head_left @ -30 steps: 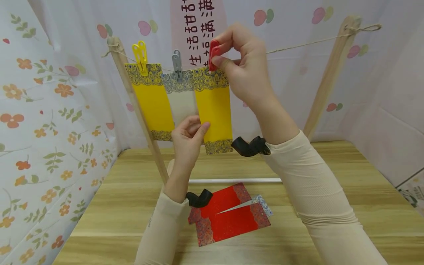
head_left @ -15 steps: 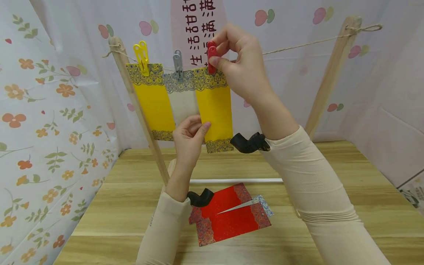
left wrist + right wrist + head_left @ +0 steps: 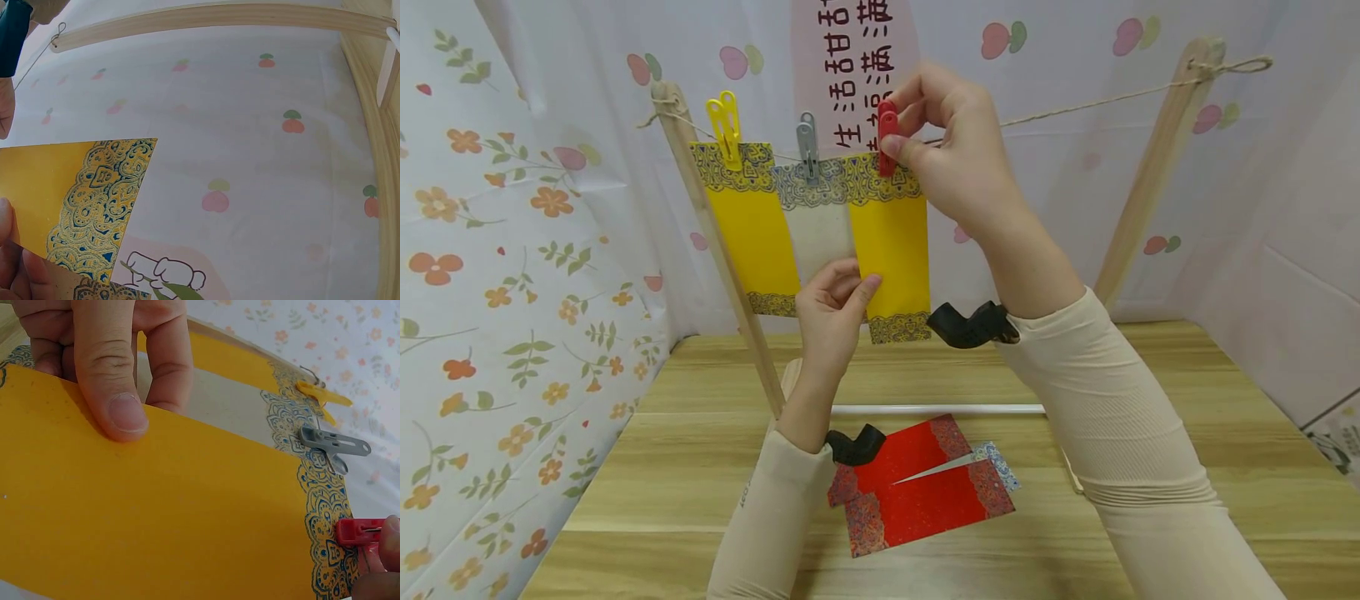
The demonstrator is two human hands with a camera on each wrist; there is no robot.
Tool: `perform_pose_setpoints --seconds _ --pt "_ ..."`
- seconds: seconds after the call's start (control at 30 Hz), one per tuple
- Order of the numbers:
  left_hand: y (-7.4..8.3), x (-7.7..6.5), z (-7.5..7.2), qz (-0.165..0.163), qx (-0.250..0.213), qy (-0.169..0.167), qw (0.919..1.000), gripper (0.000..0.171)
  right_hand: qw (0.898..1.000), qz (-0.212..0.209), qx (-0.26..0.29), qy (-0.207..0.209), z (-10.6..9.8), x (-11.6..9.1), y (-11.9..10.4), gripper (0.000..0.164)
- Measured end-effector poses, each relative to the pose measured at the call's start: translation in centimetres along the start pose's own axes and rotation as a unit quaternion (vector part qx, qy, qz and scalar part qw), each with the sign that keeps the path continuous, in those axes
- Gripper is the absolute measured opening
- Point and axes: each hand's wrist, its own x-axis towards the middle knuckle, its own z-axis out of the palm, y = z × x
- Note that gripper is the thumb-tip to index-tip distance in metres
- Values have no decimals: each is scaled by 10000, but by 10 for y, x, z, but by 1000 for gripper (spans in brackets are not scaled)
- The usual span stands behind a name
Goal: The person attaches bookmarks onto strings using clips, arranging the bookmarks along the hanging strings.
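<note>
My right hand (image 3: 951, 150) pinches a red clothespin (image 3: 887, 142) whose jaws sit over the patterned top edge of a yellow card (image 3: 891, 250) at the string. Lower down, my left hand (image 3: 831, 321) holds that card by its left edge, thumb in front and fingers behind. The right wrist view shows the left thumb (image 3: 115, 406) flat on the yellow face and the red clothespin (image 3: 359, 531) on the patterned band. Beside it hang a cream card (image 3: 816, 233) under a grey clothespin (image 3: 808, 148) and another yellow card (image 3: 752, 242) under a yellow clothespin (image 3: 726, 132).
A twine string (image 3: 1097, 102) runs between a left wooden post (image 3: 718, 242) and a right wooden post (image 3: 1150, 183). A white rod (image 3: 936, 409) crosses low between them. Red cards (image 3: 932, 508) lie on the wooden table (image 3: 647, 483), with a blue-and-white patterned card (image 3: 996, 462) partly under them.
The right hand and red clothespin have moved slightly down, so the clothespin overlaps more of the card's top. The left hand keeps its hold on the card. The view has shifted slightly.
</note>
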Motion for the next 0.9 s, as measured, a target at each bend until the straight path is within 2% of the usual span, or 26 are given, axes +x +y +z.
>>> perform_pose_setpoints --seconds 0.27,0.57,0.7,0.9 --pt "-4 0 0 -29 -70 20 10000 17 9995 175 255 -99 0 -2 2 13" --pt "-3 7 -2 300 38 184 9994 14 9993 161 297 -187 -2 0 -1 13" --pt "-3 7 -2 273 -6 179 9995 15 9990 255 279 -246 -3 0 -2 12" --pt "-4 6 -1 141 -27 173 9997 16 9969 626 320 -365 -4 -1 -1 21"
